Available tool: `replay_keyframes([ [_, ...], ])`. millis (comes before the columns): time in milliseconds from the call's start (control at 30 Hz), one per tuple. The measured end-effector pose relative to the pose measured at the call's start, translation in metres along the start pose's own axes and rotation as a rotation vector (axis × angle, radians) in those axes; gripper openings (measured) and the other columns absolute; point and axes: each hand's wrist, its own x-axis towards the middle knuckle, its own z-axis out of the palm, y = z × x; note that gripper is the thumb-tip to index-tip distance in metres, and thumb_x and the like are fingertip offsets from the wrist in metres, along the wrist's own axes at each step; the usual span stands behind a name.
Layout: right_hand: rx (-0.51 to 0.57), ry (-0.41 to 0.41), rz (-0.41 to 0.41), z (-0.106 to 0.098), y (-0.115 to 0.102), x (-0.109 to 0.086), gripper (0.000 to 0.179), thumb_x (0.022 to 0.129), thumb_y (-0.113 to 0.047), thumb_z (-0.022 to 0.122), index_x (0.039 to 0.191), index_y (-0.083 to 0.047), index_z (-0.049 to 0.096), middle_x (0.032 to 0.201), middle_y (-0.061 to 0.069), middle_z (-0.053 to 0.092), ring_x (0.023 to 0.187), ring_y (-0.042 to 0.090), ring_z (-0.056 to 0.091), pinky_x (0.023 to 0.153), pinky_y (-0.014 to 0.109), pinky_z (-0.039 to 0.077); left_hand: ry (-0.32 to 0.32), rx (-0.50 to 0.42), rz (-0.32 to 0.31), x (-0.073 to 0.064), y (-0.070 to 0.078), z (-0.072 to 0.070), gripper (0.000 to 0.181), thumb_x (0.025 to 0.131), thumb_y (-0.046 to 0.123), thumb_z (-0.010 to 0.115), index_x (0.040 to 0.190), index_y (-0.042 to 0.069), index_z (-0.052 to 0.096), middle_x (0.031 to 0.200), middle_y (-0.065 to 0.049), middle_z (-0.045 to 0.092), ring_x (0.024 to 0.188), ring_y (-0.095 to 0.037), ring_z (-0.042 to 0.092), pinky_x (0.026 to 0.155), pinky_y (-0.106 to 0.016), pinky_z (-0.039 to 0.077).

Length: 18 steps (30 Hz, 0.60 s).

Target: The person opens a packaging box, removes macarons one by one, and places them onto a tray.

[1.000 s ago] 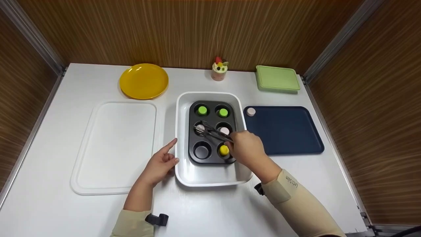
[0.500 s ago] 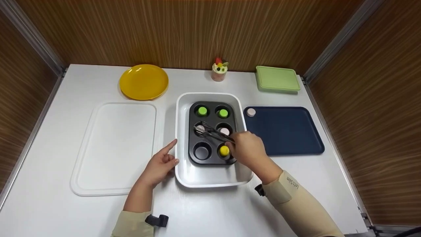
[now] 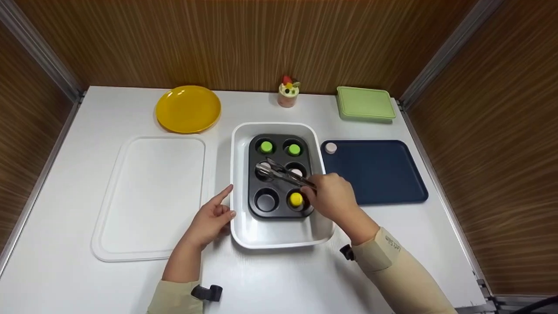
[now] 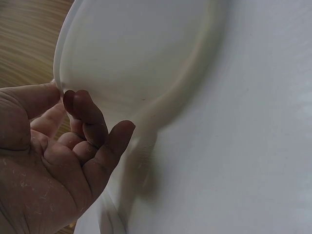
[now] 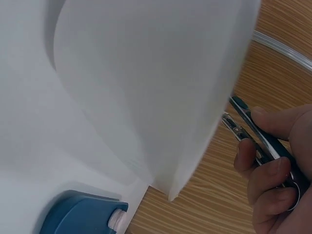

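While the right hand (image 3: pixel 333 195) grips them, tongs (image 3: pixel 284 176) extend leftward over a muffin pan (image 3: pixel 281 204).

From my end, the head feed shows me a white table (image 3: pixel 261 283) with a smooth, pale top. I take its middle as my clock centre, where a white tub (image 3: pixel 279 237) sits flat. At nine o'clock I have a white lid (image 3: pixel 150 198) lying flat, and at ten a yellow plate (image 3: pixel 188 109), just beyond the lid's far edge. I see a dessert cup (image 3: pixel 287 97) upright at twelve, a green box (image 3: pixel 366 104) between one and two, and a blue tray (image 3: pixel 383 172) at three, just beside the tub.
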Motion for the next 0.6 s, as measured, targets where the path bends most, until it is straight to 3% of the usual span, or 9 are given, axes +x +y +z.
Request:
replay_keyframes([
  [300,0.073,0.109,-0.046,-0.009,0.010,-0.003,0.012,0.093,-0.021,0.082,0.090,-0.010,0.079,0.077,0.007,0.073,0.060,0.027,0.062,0.053,0.051,0.050,-0.015,-0.010,0.005,0.000,-0.001,-0.001,0.072,0.099,-0.007,0.065,0.164,0.010,0.040,0.083,-0.007,0.060,0.068,-0.018,0.058,0.060,-0.030,0.052],
  [600,0.114,0.210,-0.029,-0.019,0.028,-0.005,0.015,0.093,-0.021,0.083,0.097,-0.006,0.082,0.083,0.009,0.077,0.065,0.032,0.069,0.058,0.055,0.053,-0.017,-0.018,-0.001,0.000,0.000,-0.001,0.072,0.099,-0.008,0.065,0.164,0.009,0.040,0.083,-0.007,0.060,0.067,-0.017,0.058,0.060,-0.030,0.052],
])
